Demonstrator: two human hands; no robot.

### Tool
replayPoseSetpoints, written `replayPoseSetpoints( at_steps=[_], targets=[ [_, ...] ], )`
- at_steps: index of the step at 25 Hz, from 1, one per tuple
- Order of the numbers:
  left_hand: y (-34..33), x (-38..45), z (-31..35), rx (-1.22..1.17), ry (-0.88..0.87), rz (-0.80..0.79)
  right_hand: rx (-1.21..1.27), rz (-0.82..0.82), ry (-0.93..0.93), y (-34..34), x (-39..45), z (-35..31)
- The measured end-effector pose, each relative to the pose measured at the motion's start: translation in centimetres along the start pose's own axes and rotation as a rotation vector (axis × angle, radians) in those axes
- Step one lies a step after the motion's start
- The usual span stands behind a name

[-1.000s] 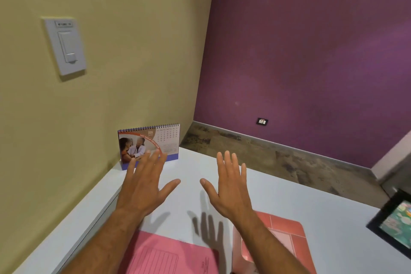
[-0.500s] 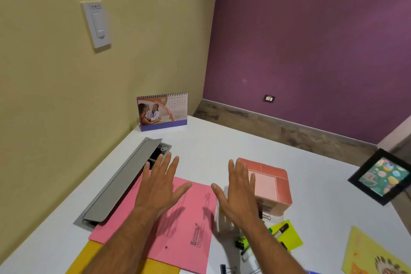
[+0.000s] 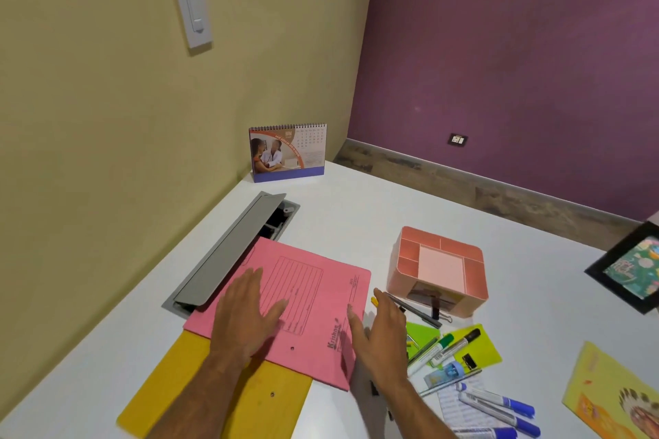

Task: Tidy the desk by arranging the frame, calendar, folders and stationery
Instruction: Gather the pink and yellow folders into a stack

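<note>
Folders first, by the look of it. Pink folder (image 3: 299, 310) skewed on yellow folder (image 3: 214, 392), near left of surface (image 3: 356, 210), long axis running away toward calendar (image 3: 287, 152) upright at far corner. Left hand (image 3: 246, 317) flat on pink cover, fingers straight, holding nothing. Right hand (image 3: 378, 335) flat-fingered at folder's right edge, nothing gripped, contact unclear. Both on folder, so likely squaring the stack. Pens (image 3: 463, 367) scattered just right of right hand, pink organiser (image 3: 440, 276) beyond; frame (image 3: 631, 271) far right.
</note>
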State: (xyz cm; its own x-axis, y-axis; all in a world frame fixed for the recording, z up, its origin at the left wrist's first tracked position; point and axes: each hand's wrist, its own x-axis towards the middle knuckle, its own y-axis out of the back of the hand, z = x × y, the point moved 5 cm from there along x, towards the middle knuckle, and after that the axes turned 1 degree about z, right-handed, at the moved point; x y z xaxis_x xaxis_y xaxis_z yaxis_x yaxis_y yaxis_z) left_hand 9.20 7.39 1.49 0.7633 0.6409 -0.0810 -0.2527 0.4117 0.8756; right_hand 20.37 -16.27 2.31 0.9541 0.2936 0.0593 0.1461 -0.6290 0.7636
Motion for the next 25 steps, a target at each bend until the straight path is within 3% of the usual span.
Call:
replayPoseSetpoints(
  at_steps=[3, 6, 10, 13, 18, 25],
  targets=[
    [0.0, -1.1, -3.8, -0.319, 0.292, 0.131, 0.196, -0.017, -0.233, -1.1, -1.9, 0.5],
    [0.2, -2.3, -6.8, -0.48, 0.575, 0.265, 0.302, -0.099, -0.476, -2.6, -3.3, 1.2],
    [-2.1, -4.4, -9.1, -0.861, 0.936, 0.228, 0.361, -0.23, -0.632, -3.8, -4.5, 1.1],
    [-3.9, -5.4, -7.5, -1.108, 0.98, 0.097, 0.392, -0.294, -0.717, -4.6, -5.1, 1.2],
    [-6.0, -6.5, -4.7, -1.312, 0.982, -0.088, 0.604, -0.361, -0.845, -4.3, -6.3, 0.2],
    [-6.9, -7.4, -1.9, -1.414, 0.907, -0.183, 0.878, -0.316, -0.755, -3.4, -7.6, 0.0]
  ],
)
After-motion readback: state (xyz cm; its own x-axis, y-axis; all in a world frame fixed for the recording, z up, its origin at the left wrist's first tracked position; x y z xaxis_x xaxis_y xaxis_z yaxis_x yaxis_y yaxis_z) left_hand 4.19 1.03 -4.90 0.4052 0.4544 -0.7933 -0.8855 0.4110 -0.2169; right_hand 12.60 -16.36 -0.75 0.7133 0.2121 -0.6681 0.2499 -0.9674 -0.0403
